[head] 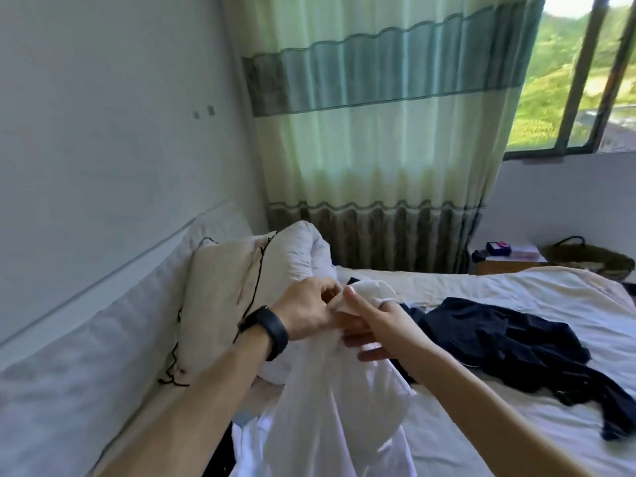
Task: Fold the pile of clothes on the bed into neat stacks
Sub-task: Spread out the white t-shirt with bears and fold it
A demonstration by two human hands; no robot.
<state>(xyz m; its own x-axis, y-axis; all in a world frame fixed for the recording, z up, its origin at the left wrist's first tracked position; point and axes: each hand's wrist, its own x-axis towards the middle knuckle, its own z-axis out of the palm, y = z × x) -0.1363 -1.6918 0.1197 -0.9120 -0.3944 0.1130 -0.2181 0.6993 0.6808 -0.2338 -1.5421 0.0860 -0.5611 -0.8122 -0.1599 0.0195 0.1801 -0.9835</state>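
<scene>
both hands are raised over the near left part of the bed (481, 287), close together and holding one white garment (330, 418). the left hand (309, 311) pinches the garment's upper edge, its fingers (327, 291) curled on the cloth; a black wristband (266, 330) sits on that wrist. the right hand (377, 327) grips the same upper edge just beside the left, thumb up, with a fold of white cloth wrapped over the forefinger; the lower fingers are curled under the fabric. the two hands touch or nearly touch; which one cannot be told. the garment hangs from the hands down to the bed's near edge, loose and unfolded.

a heap of dark navy clothes (499, 342) lies crumpled on the sheet to the right of the hands, around the middle of the bed and spreading toward its right edge. no separate items can be counted in it.

at the left edge a cream pillow (220, 304) with black piping stands propped against a white padded headboard (69, 356), with a rolled white duvet (303, 249) behind it at the far left corner. past the far edge hang a green striped curtain (378, 132) and a window (585, 80); a bedside cabinet (499, 266) and a woven basket (592, 261) stand by the far right corner.
</scene>
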